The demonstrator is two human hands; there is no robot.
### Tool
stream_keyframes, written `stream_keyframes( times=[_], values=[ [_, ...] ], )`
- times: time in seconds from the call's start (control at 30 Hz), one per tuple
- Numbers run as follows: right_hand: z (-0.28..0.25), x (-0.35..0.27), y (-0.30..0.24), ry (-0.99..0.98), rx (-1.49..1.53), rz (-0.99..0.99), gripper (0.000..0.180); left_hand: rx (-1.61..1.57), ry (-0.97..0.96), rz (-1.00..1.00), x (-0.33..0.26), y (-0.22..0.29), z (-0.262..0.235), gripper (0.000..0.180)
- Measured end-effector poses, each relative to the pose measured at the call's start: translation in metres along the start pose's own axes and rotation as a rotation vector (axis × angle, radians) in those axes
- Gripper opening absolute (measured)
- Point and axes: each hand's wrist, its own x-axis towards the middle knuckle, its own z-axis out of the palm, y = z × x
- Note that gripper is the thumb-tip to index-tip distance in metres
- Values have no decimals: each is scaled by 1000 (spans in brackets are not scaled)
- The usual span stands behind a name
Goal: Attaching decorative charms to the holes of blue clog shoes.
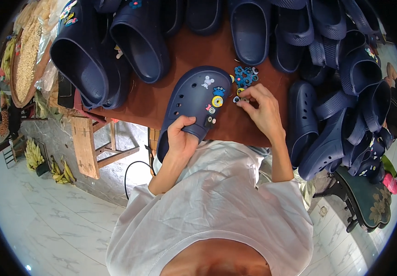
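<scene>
A navy clog [185, 94] lies tilted in front of me, its toe pointing away. Colourful shoe charms run along its right side, among them a yellow ring-shaped charm [217, 101] and a blue one [219, 90]; several holes on the left are bare. My left hand [183, 140] is closed on the clog near its opening, thumb on top. Just right of the clog, my right hand [262, 108] pinches a small pale charm [236, 99] with thumb and index finger. Beyond the fingertips lies a small pile of blue flower charms [243, 76] on the brown tabletop [198, 55].
Many navy clogs line the far side, such as one at the back left [141, 48], and pile up at the right [329, 138]. A wooden stool [86, 147] stands left of the table. On the lower right is a dark cushioned chair [363, 198].
</scene>
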Motion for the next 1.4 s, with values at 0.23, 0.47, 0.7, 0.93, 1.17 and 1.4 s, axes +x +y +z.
stream_keyframes(
  times=[0.23, 0.47, 0.7, 0.93, 1.17, 1.4],
  values=[
    [11, -2, 4, -37, -227, -140, 27, 29, -37, -12, -4, -9, 1, 44],
    [4, 1, 0, 1, -277, -231, 17, 102, -9, 6, -6, -16, -6, 40],
    [-8, 10, -24, 244, 241, -103, 12, 298, -23, 106, -11, -31, 7, 42],
    [14, 14, -41, 180, 229, -208, 15, 541, -167, 182, -12, -37, 13, 35],
    [16, 21, -37, 187, 312, -148, 16, 721, -216, 241, -14, -32, 14, 32],
    [11, 27, -36, 108, 287, -221, 31, 881, -270, 353, -9, -35, 6, 30]
  ],
)
